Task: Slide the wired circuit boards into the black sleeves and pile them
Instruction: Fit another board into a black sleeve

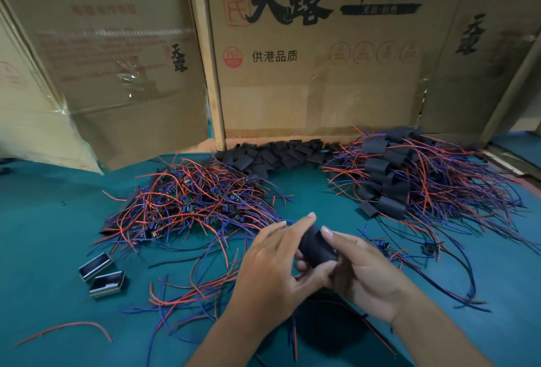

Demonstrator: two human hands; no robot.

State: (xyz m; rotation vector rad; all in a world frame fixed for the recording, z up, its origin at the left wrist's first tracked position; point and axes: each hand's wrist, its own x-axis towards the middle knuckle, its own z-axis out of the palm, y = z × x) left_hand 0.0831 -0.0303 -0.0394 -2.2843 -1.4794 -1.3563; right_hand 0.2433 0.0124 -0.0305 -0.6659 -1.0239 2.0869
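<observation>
— Green cloth tabletop (pixel 44 235), walled at the back by cardboard boxes (pixel 316 68). Progress?

— Mid-batch, judging by the heaps. One black sleeve (pixel 317 246) up off the cloth, near the front edge, pinched between both hands: left hand (pixel 275 267) curled round its near end, right hand (pixel 363 270) gripping the far side, thumb laid along the top. Cannot tell whether a board is already inside; red and blue leads trailing below the hands suggest so.

— And finished ones?

— Right of the held sleeve, toward the boxes: pile of sleeved boards (pixel 409 173), wires fanning outward. Sizeable, so a good share done.

— Remaining?

— Left of the held sleeve, a tangled heap of bare wired boards (pixel 199 200), roughly as large. Behind the held sleeve, against the boxes, a stock of empty sleeves (pixel 281 153). A few loose wired boards (pixel 430 249) just right of the hands.

— Anything else?

— Two small metal shells (pixel 102 274) well left of the held sleeve, apart from the heaps. One stray red wire (pixel 67 330) lower left.
</observation>
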